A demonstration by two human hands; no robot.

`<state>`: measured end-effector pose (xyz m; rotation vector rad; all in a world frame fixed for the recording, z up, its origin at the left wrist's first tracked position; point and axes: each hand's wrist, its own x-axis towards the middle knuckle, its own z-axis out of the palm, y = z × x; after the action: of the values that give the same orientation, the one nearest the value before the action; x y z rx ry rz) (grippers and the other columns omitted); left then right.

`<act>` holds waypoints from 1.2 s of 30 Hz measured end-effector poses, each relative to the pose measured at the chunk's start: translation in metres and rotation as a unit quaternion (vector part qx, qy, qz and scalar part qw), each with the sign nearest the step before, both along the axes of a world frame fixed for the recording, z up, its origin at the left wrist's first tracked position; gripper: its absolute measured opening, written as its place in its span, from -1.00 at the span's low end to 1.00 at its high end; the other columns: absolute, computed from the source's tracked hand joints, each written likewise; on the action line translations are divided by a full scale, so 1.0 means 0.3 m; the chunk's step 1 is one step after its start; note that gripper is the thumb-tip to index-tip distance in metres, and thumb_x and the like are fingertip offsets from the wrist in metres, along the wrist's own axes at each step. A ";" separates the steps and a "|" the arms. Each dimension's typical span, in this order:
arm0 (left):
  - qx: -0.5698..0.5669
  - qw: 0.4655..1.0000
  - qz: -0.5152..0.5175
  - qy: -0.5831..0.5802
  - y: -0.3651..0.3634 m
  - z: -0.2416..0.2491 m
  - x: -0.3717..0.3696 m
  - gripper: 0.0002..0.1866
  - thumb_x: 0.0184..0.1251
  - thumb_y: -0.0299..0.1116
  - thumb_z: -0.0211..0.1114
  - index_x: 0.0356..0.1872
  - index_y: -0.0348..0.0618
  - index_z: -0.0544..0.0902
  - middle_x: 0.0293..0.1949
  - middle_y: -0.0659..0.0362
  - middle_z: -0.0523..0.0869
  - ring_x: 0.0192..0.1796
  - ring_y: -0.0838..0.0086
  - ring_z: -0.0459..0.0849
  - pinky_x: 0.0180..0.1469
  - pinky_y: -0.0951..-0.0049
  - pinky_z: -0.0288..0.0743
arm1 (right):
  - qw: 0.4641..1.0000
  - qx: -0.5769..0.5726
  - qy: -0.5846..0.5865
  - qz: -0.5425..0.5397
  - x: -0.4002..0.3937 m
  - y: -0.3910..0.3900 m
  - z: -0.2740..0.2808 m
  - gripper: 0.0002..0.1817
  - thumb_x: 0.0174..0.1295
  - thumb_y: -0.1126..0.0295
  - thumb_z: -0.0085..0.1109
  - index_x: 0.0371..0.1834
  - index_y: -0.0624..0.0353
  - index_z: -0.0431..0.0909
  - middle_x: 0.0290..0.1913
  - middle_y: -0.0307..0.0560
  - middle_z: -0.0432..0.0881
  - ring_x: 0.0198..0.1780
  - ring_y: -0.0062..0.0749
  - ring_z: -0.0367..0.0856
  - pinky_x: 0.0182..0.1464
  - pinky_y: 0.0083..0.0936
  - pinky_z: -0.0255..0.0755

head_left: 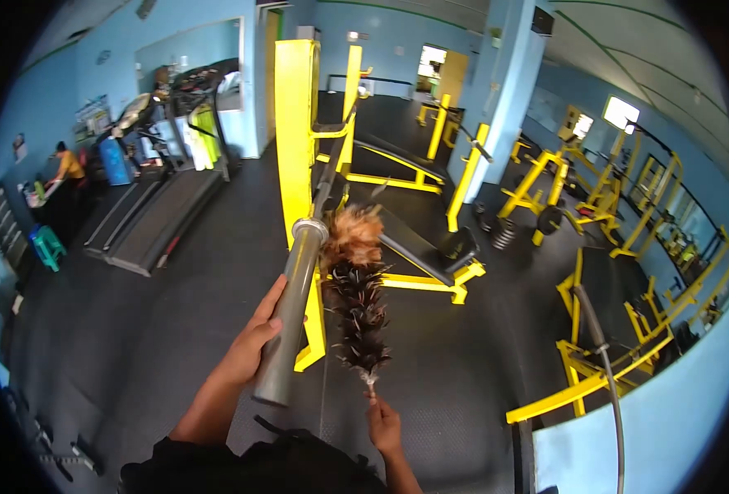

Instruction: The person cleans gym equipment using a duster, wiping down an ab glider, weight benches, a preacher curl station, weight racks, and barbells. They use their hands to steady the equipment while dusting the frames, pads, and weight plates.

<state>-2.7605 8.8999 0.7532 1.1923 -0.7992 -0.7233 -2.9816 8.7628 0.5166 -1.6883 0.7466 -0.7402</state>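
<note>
A thick grey metal bar sleeve points toward me, with a round collar at its far end beside a yellow upright. My left hand is against the sleeve's left side, its fingers wrapped partly round it. In my right hand is the short handle of a feather duster, gripped just below the feathers. The duster stands upright in view, dark feathers below and orange-brown ones on top. Its top is next to the collar and the bar; whether it touches them I cannot tell.
A yellow-framed bench is beyond the duster. Treadmills are at the left, and a person in a yellow top is at a desk near a green stool. More yellow machines are at the right, with a pale blue low wall nearer.
</note>
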 end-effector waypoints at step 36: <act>0.584 0.709 0.273 -0.286 -0.050 0.299 -0.337 -0.07 0.07 -0.23 0.36 0.54 0.03 0.18 0.15 -0.10 0.64 0.08 0.01 0.68 0.12 0.15 0.55 | 0.943 -0.006 -0.203 0.264 0.657 -0.972 0.533 -0.65 0.54 0.31 -0.05 0.14 0.35 0.57 -0.49 -0.37 0.45 -0.50 -0.77 0.33 -0.46 -0.70 0.18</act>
<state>-2.8617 8.8850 0.8428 2.7738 -0.3332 -0.2736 -2.7846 8.4712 0.6766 -1.5730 -0.0077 -0.6719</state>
